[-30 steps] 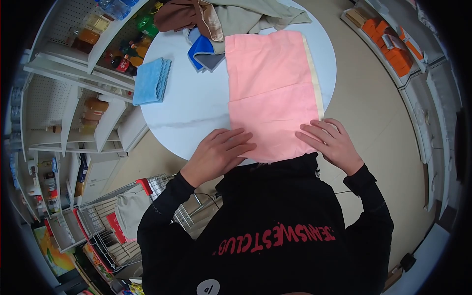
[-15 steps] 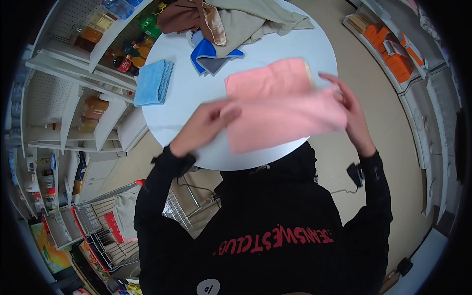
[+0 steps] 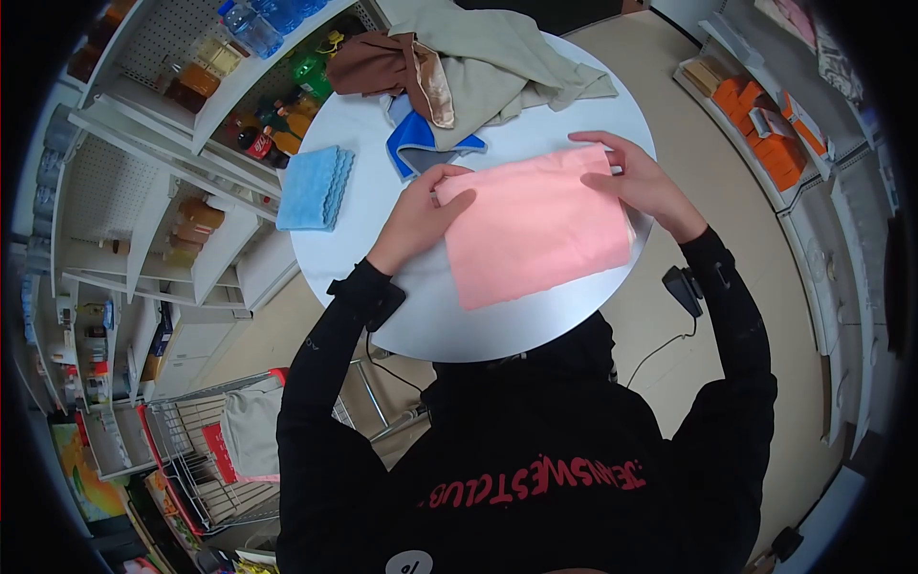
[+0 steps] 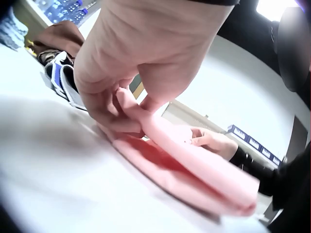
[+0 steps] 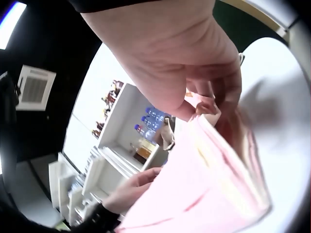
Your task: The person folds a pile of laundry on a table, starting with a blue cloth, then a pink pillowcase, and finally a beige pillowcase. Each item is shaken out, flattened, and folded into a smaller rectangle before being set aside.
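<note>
A folded pink cloth (image 3: 540, 230) lies on the round white table (image 3: 411, 325), its layers stacked. The left hand (image 3: 421, 215) pinches its far left corner, thumb on top. At the far right corner, the right hand (image 3: 641, 182) grips the cloth between thumb and fingers. In the left wrist view the left hand (image 4: 141, 63) holds a raised fold of the pink cloth (image 4: 194, 165) above a lower layer. The right wrist view has the right hand (image 5: 184, 63) pinching the edge of several layers of the cloth (image 5: 180, 189).
A folded light blue cloth (image 3: 314, 188) lies at the table's left edge. Brown (image 3: 373, 65), grey-green (image 3: 507, 62) and blue-grey (image 3: 421, 143) cloths are heaped at the far side. Shelves with bottles (image 3: 251, 29) stand left; a shopping cart (image 3: 191, 430) is lower left.
The pink cloth has been folded over into a smaller rectangle. Both hands have moved from its near edge to its far corners and now pinch it there.
</note>
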Motion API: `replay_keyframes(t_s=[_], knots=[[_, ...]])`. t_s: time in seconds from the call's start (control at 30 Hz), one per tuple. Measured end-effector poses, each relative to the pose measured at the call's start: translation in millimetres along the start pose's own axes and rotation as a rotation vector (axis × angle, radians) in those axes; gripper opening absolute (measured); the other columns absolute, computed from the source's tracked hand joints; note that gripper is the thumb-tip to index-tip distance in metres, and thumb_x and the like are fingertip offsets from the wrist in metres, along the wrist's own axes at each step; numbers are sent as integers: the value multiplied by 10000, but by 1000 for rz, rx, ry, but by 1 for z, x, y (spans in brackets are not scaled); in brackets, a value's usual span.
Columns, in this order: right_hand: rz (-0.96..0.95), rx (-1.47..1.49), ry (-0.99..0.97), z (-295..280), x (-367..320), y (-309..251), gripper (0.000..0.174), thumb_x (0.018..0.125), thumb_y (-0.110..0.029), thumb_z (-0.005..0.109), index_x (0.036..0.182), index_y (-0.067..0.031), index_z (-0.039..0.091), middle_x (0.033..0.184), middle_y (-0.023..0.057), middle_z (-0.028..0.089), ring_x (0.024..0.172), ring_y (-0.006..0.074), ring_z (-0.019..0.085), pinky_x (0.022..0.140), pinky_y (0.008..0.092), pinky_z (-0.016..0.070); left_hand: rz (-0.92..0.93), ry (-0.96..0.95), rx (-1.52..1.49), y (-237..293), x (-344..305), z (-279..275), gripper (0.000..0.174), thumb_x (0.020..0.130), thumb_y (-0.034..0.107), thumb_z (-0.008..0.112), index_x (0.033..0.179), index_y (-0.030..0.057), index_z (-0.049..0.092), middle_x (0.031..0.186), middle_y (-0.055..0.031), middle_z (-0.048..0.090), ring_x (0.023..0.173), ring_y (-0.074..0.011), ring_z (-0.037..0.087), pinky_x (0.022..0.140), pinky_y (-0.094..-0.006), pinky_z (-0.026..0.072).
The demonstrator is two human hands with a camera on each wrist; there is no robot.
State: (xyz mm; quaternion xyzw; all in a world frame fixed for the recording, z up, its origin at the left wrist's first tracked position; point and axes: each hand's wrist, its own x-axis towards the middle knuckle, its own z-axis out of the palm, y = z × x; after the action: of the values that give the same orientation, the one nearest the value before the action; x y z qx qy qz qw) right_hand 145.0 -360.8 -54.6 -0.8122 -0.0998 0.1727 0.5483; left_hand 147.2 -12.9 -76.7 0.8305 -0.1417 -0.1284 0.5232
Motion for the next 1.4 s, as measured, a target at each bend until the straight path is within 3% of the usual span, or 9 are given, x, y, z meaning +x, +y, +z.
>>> replay_keyframes(t_s=[0.2, 0.3, 0.47, 0.53, 0.6, 0.87, 1.1, 1.33, 1.4], knots=[[43, -136, 84, 3, 19, 10, 638, 953, -98, 656, 1558, -116, 455, 1181, 152, 714, 1028, 229, 682, 961, 360, 531, -134, 33, 364, 28, -3, 2, 394, 991, 215, 696, 1310, 2, 605, 1250, -166, 686, 1078, -255, 683, 948, -373, 540], [-155, -388, 238, 13, 24, 14, 615, 975, -97, 624, 1563, -113, 446, 1305, 181, 663, 1157, 294, 647, 1031, 394, 503, 475, 278, 755, 32, -6, 21, 495, 994, 251, 691, 1405, 13, 551, 1433, -214, 574, 1311, -351, 572, 1117, -454, 439], [-602, -895, 393, 43, 25, 2, 555, 1058, -195, 535, 1592, -121, 406, 1581, 168, 472, 1461, 371, 439, 1208, 473, 364, 501, 31, 808, 12, 4, 78, 722, 1026, 453, 612, 1566, 22, 402, 1623, -240, 369, 1512, -429, 346, 1231, -587, 253], [-544, -922, 311, 48, 31, 19, 547, 1073, -233, 510, 1598, -131, 401, 1615, 145, 432, 1499, 359, 384, 1233, 491, 318, 456, 21, 902, 0, 8, 91, 821, 1033, 544, 559, 1614, 11, 330, 1661, -249, 310, 1542, -461, 286, 1241, -640, 197], [-437, -970, 146, 52, 36, 34, 537, 1102, -309, 462, 1610, -151, 392, 1683, 99, 353, 1574, 336, 276, 1281, 527, 226, 437, 0, 898, 0, 3, 91, 842, 1034, 563, 542, 1620, 3, 312, 1666, -259, 291, 1548, -468, 267, 1239, -650, 185], [-374, -958, 98, 39, 37, 47, 527, 1118, -325, 387, 1625, -184, 367, 1710, 64, 309, 1592, 309, 238, 1293, 575, 155, 446, -20, 898, 3, -21, 78, 893, 1023, 580, 552, 1616, -35, 292, 1653, -324, 266, 1549, -490, 245, 1239, -653, 180], [-340, -879, 26, 28, 48, 56, 539, 1115, -318, 387, 1637, -193, 342, 1719, 54, 288, 1603, 291, 209, 1301, 565, 125, 582, -71, 797, 24, -20, 131, 872, 1007, 549, 594, 1605, -24, 323, 1648, -328, 277, 1542, -488, 259, 1245, -624, 202], [-342, -877, 42, 31, 44, 53, 544, 1111, -314, 391, 1637, -183, 343, 1715, 57, 297, 1601, 289, 214, 1301, 564, 127, 609, -465, 794, 36, -63, 90, 795, 1045, 489, 555, 1638, 34, 286, 1691, -255, 246, 1574, -434, 235, 1252, -613, 195], [-327, -887, 31, 31, 43, 50, 558, 1102, -312, 411, 1634, -159, 343, 1710, 60, 305, 1599, 291, 220, 1299, 565, 136, 566, -382, 788, 33, -51, 79, 785, 1048, 483, 552, 1634, 29, 293, 1694, -248, 248, 1574, -432, 236, 1252, -622, 187]])
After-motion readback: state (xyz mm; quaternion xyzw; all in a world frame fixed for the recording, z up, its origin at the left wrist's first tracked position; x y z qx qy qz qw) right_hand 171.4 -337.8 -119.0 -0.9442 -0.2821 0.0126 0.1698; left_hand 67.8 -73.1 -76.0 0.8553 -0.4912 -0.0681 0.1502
